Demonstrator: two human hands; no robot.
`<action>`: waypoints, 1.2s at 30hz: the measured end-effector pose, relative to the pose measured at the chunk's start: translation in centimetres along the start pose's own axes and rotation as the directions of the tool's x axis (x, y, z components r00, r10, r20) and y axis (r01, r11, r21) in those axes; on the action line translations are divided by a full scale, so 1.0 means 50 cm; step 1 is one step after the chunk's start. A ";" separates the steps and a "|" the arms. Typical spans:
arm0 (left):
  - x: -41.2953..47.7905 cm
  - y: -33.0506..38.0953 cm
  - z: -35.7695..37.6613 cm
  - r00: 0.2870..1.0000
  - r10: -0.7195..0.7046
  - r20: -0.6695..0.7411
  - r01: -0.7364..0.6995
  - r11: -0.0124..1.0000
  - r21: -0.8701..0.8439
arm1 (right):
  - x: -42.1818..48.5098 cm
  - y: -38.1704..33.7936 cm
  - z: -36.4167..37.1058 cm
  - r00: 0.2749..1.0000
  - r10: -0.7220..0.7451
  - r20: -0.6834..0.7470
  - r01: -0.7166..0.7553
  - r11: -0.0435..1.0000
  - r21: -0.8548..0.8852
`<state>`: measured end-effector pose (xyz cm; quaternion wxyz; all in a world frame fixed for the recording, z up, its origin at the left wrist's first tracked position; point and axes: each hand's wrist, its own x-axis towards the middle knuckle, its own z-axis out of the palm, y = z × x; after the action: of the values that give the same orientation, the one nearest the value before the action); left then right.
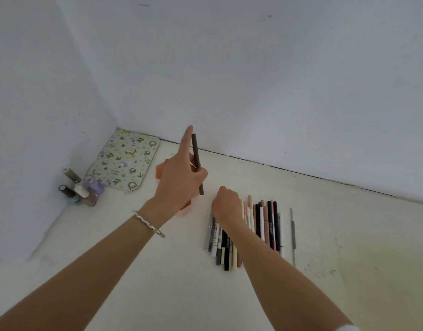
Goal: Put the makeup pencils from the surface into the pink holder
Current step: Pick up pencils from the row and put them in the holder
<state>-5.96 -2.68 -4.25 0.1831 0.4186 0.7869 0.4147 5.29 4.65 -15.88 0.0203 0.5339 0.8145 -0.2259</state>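
My left hand (pixel 179 180) holds a dark brown makeup pencil (pixel 196 156) nearly upright, index finger stretched out, right over the pink holder (pixel 160 172). The holder is mostly hidden behind that hand; only its left rim and bottom corner show. Several makeup pencils (pixel 265 225) in black, white, pink and beige lie side by side on the cream surface to the right. My right hand (pixel 226 204) rests on the row's far left end, fingers curled down onto the pencils; what it grips is hidden.
A floral patterned pouch (pixel 124 161) lies in the back left corner. Several nail polish bottles (pixel 84 188) stand in front of it by the left wall. A thin grey stick (pixel 293 235) lies apart, right of the row. White walls close the back and left.
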 end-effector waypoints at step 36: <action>-0.036 -0.036 -0.014 0.961 0.136 -0.240 -0.163 0.982 -0.097 | -0.047 -0.131 -0.160 0.824 -0.123 -0.553 0.458 0.718 0.524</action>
<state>-6.27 -5.03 -5.37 0.0817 0.4141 0.7435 0.5187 2.22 3.62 -5.78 -0.4011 0.4073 0.7428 -0.3485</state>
